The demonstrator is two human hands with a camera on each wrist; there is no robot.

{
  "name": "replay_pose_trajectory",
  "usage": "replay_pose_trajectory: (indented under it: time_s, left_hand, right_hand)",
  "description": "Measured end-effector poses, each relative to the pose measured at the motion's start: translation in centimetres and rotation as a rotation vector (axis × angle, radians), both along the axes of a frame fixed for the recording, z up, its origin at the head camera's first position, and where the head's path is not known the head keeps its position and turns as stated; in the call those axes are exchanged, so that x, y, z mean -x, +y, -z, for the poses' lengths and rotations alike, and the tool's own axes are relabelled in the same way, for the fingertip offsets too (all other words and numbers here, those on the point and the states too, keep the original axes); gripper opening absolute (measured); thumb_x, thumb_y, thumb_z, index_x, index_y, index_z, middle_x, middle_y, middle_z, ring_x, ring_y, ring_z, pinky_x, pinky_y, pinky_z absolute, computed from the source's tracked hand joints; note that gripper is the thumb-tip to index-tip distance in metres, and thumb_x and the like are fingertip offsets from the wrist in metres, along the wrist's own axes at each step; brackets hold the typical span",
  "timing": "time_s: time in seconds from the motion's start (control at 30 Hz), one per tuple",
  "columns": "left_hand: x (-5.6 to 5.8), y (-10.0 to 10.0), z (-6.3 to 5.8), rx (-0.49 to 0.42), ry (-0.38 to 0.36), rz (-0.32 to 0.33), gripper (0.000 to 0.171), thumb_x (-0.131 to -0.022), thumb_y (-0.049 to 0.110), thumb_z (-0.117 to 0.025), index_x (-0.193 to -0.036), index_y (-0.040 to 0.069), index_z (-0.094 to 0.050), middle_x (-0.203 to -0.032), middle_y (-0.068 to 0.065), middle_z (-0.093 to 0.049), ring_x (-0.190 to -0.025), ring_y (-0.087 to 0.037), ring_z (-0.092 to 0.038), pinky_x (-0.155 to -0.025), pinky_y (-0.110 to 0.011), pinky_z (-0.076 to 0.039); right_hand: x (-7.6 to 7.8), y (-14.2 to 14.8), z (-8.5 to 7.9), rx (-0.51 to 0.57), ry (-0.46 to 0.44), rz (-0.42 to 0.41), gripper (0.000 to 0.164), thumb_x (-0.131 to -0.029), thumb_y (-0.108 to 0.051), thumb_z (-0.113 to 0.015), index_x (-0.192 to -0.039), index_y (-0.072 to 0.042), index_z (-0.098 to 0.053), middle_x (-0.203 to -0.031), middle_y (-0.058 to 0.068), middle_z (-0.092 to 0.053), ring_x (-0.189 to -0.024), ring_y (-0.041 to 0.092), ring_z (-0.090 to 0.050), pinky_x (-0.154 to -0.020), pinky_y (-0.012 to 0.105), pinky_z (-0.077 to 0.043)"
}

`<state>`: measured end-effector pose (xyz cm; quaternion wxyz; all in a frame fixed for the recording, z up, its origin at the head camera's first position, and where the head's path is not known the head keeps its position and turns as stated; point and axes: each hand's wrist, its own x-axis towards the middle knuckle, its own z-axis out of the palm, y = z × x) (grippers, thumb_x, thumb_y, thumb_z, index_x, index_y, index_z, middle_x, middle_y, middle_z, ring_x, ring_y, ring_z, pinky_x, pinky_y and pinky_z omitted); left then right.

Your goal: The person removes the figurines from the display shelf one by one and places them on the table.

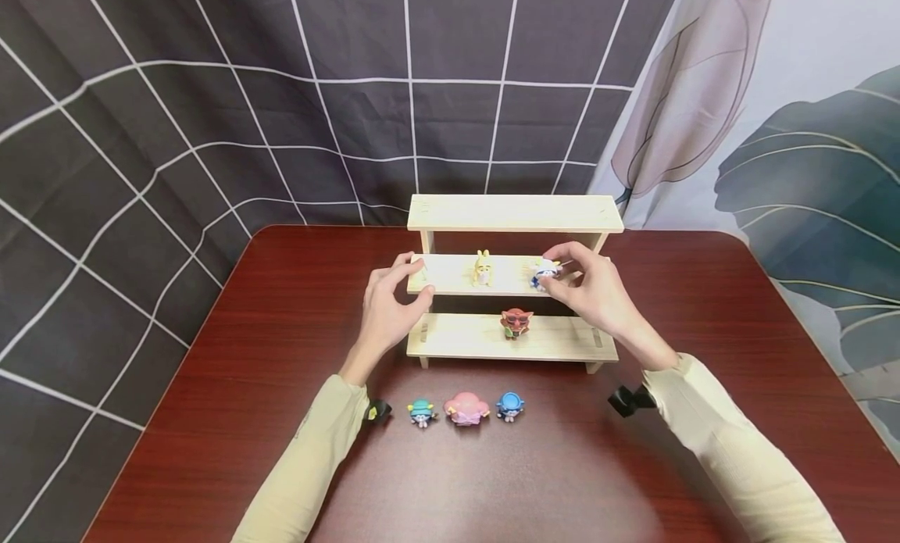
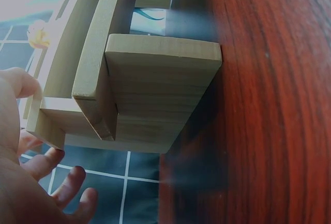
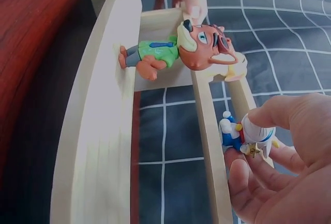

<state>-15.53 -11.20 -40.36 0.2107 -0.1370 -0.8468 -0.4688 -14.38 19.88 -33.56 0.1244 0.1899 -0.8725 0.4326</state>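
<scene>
A three-tier wooden shelf (image 1: pixel 516 212) stands on the table. My right hand (image 1: pixel 591 287) pinches a white and blue figurine (image 3: pixel 257 130) at the right part of the middle tier, thumb on one side of its head and fingers on the other. My left hand (image 1: pixel 389 305) grips the left end of the middle tier (image 2: pixel 46 125), thumb at the front and fingers around the end. Between the hands a yellow eared figurine (image 1: pixel 483 269) stands on that tier. Below it, a fox figurine (image 3: pixel 158 50) in a green shirt stands upright on the bottom tier.
On the table in front of the shelf, a green-hatted figurine (image 1: pixel 422 412), a wide pink figurine (image 1: pixel 466 409) and a blue-hatted figurine (image 1: pixel 509 406) form a row. A dark gridded curtain (image 1: pixel 351 121) hangs behind the table, with a leaf-patterned curtain (image 1: pixel 703 98) at right.
</scene>
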Motion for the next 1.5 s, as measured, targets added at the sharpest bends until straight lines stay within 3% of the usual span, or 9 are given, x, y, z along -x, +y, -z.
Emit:
replay_pose_trajectory:
  time_s: [0.67, 1.0, 1.37, 1.5]
  left_hand:
    - [0.1, 0.0, -0.1, -0.008, 0.002, 0.006, 0.042, -0.084, 0.022, -0.076, -0.124, 0.011, -0.072, -0.138, -0.002, -0.061, -0.106, -0.028, -0.052, -0.083, -0.047, -0.042]
    - [0.0, 0.0, -0.1, -0.006, -0.008, 0.009, 0.043, -0.084, 0.022, -0.076, -0.125, 0.011, -0.072, -0.139, 0.000, -0.060, -0.107, -0.028, -0.052, -0.084, -0.047, -0.042]
    - [0.1, -0.1, -0.1, -0.006, -0.012, 0.005, 0.042, -0.085, 0.023, -0.075, -0.125, 0.011, -0.072, -0.139, -0.001, -0.060, -0.107, -0.027, -0.052, -0.083, -0.046, -0.042]
    - [0.0, -0.1, -0.1, -0.005, -0.019, 0.002, 0.043, -0.084, 0.023, -0.076, -0.125, 0.012, -0.072, -0.139, 0.001, -0.060, -0.107, -0.026, -0.052, -0.084, -0.046, -0.042]
  right_hand:
    - [-2.7, 0.3, 0.1, 0.002, -0.007, 0.038, 0.031, -0.082, 0.004, -0.077, -0.109, -0.002, -0.065, -0.098, 0.010, -0.070, -0.080, 0.022, -0.066, -0.065, 0.019, -0.047]
    - [-4.1, 0.6, 0.5, -0.001, -0.006, 0.041, 0.032, -0.080, 0.006, -0.077, -0.109, -0.003, -0.065, -0.084, 0.007, -0.068, -0.063, 0.017, -0.055, -0.058, 0.020, -0.043]
    - [-5.6, 1.0, 1.1, 0.025, -0.007, 0.057, 0.033, -0.079, 0.006, -0.079, -0.108, -0.004, -0.066, -0.084, 0.006, -0.067, -0.067, 0.014, -0.059, -0.060, 0.018, -0.046]
    - [-6.4, 1.0, 1.4, 0.060, -0.064, 0.062, 0.033, -0.080, 0.004, -0.079, -0.110, -0.004, -0.066, -0.089, 0.010, -0.068, -0.062, 0.015, -0.059, -0.049, 0.021, -0.047]
